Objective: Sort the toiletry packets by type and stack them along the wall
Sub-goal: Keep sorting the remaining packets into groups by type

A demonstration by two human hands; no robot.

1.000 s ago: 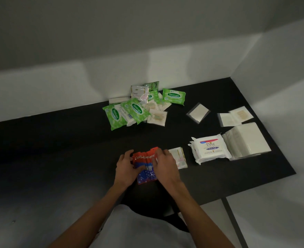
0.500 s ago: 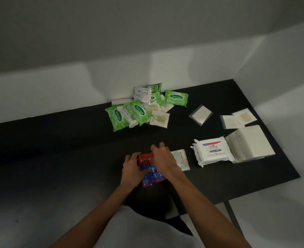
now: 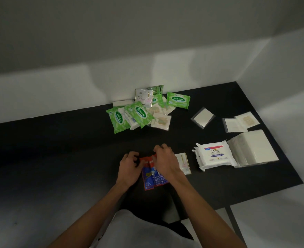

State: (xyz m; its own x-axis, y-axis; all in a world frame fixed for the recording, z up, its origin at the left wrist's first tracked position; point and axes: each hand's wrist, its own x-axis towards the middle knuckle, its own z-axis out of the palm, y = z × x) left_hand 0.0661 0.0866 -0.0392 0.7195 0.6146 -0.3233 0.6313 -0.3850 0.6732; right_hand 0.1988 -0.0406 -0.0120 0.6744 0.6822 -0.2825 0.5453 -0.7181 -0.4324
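Red and blue Colgate sachets (image 3: pixel 153 176) lie in a small bunch near the front of the black table (image 3: pixel 58 149). My left hand (image 3: pixel 128 167) grips their left side, and my right hand (image 3: pixel 166 161) is closed over their top right. A mixed heap against the back wall holds green Sanicare wipe packs (image 3: pixel 141 113), a Dove sachet (image 3: pixel 144 97) and cotton-bud packets (image 3: pixel 162 120). At the right lie a white Dove wipes stack (image 3: pixel 214 155) and a stack of white packets (image 3: pixel 254 149).
A small sachet pile (image 3: pixel 184 162) sits just right of my right hand. A clear packet with a white pad (image 3: pixel 203 117) and two flat packets (image 3: pixel 240 122) lie at the right rear. White walls (image 3: pixel 58 92) border the table at the back and right.
Both hands have squeezed the Colgate sachets closer together, and my right hand has slid left over their top. The view has shifted slightly.
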